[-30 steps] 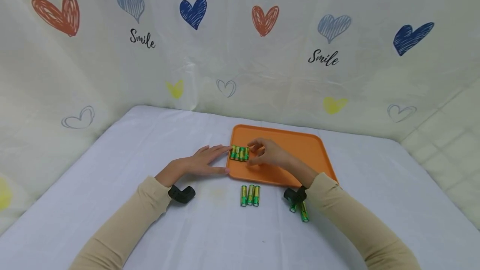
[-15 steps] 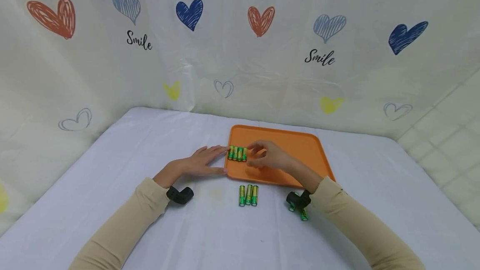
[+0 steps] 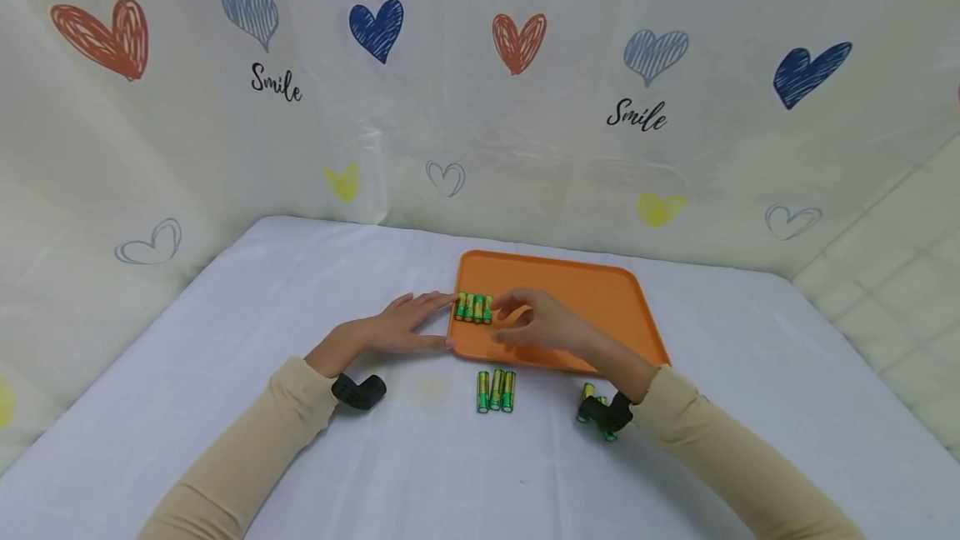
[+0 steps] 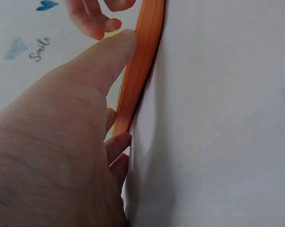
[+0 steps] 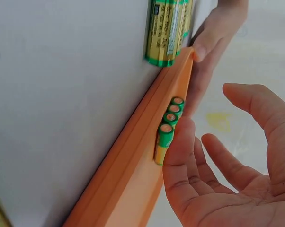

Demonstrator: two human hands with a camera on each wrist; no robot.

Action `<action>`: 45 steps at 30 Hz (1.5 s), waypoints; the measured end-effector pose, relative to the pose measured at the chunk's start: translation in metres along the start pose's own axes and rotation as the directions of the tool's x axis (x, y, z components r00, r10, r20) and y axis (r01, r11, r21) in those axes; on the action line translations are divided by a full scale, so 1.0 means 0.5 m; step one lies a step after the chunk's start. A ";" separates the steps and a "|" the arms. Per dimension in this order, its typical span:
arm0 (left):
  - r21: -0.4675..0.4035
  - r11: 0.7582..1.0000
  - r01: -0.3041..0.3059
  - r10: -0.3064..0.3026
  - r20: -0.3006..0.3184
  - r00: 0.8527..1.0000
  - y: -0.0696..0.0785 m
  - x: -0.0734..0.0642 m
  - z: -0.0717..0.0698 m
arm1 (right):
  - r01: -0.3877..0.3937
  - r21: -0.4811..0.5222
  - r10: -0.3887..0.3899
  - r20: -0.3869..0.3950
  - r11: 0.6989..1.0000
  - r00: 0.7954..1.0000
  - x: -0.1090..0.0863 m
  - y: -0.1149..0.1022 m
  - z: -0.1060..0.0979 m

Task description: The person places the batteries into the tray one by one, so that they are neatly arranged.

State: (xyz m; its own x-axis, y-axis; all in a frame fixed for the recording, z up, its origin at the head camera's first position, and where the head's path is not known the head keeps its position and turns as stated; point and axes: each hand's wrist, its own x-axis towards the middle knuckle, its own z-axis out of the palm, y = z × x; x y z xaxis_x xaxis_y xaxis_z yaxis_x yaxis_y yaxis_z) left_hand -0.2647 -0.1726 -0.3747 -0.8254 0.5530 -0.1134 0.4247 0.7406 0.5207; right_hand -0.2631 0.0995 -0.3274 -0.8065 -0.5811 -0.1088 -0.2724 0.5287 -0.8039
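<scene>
On the left side of the orange tray (image 3: 592, 290), several green-and-yellow batteries (image 3: 478, 308) lie side by side in a short row. My left hand (image 3: 397, 328) is spread at the tray's left edge, its fingertips and thumb right at the rim; the left wrist view has its thumb (image 4: 109, 59) against the orange side. Over the tray, just right of the row, my right hand (image 3: 546, 325) has loosely bent fingers with nothing between them. In the right wrist view its thumb and fingers (image 5: 179, 161) stand apart, near the nearest battery (image 5: 165, 135).
Three more batteries (image 3: 496, 391) lie together on the white cloth (image 3: 420, 473) in front of the tray. Other batteries (image 3: 588, 391) lie partly hidden under the black right wrist camera (image 3: 609, 412). Behind the table hangs a sheet (image 3: 480, 123) printed with hearts.
My right hand has drawn slightly away from the row, its wrist shifting right and toward me. The left hand and the batteries have stayed put; the head view has shifted a little.
</scene>
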 end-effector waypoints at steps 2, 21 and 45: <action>-0.004 1.000 0.000 0.000 -0.001 1.000 0.000 -0.001 0.000 | 0.014 -0.011 -0.014 0.000 1.000 1.000 -0.007 -0.005 0.003; -0.001 1.000 -0.001 0.001 -0.001 1.000 0.000 0.001 0.002 | 0.215 -0.070 -0.214 0.025 0.974 0.977 -0.071 0.001 0.021; -0.002 1.000 -0.001 0.001 -0.002 1.000 0.003 -0.001 0.000 | 0.181 -0.060 -0.180 0.027 0.982 0.983 -0.126 0.025 0.049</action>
State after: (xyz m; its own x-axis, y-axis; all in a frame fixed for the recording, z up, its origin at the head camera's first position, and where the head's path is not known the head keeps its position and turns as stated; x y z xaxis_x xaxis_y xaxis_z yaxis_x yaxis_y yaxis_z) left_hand -0.2635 -0.1719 -0.3740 -0.8257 0.5531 -0.1107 0.4251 0.7392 0.5223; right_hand -0.2028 0.1273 -0.3449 -0.7296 -0.6836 0.0218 -0.4454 0.4507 -0.7736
